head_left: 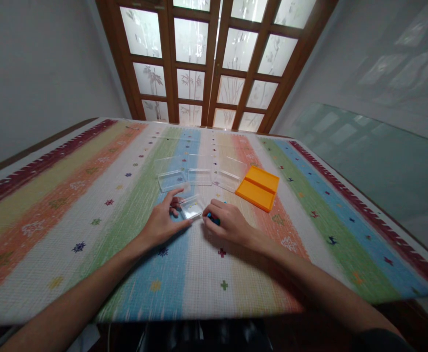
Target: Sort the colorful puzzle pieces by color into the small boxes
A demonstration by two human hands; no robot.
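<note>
My left hand [164, 220] rests on the striped tablecloth [89, 205], its thumb and fingers pinching a small clear plastic box [192, 207] that lies in front of me. My right hand [226, 221] sits just right of that box, fingers curled around a small blue object [214, 219] that is mostly hidden. Behind the hands stand three more clear plastic boxes: one [170, 176] at the left, one [199, 172] in the middle, one [230, 176] at the right.
An open orange plastic case [258, 187] lies flat to the right of the clear boxes. A glass-topped surface [375, 156] adjoins the table on the right. Wooden doors with frosted panes [206, 58] stand beyond the far edge.
</note>
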